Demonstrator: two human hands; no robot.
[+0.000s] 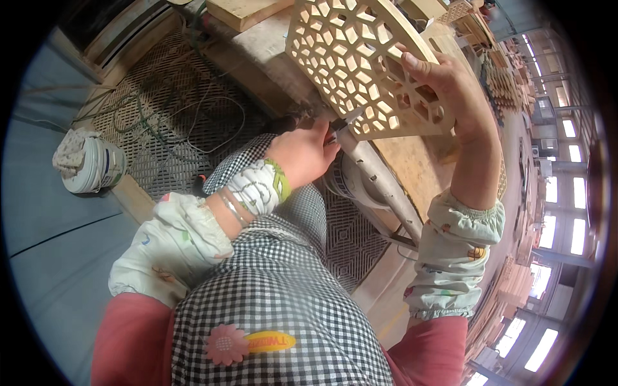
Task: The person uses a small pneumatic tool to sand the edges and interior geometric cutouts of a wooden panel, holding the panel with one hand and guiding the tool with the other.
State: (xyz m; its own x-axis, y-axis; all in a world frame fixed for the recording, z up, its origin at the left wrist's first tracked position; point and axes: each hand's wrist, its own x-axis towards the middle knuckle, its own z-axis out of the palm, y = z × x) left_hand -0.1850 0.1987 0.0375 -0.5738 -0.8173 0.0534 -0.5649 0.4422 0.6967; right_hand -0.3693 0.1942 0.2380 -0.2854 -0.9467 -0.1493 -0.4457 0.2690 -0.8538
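A pale wooden lattice panel (418, 127), cut through with many angular holes, stands tilted at the bench edge. My right hand (450, 87) grips its right side, with the thumb on the near face and the other fingers partly hidden behind. Closed round the dark handle of a small knife-like tool is my left hand (301, 154). The tool's grey blade (351, 116) reaches to the panel's lower left edge; whether it touches the wood I cannot tell.
A worn, pale rail (380, 177) runs along the bench edge, with a white bucket (360, 183) below. At the left, another white bucket (106, 166) has a cloth on top. Hoses (145, 122) lie across the grated mat (174, 167). A wooden board (241, 11) rests on the bench.
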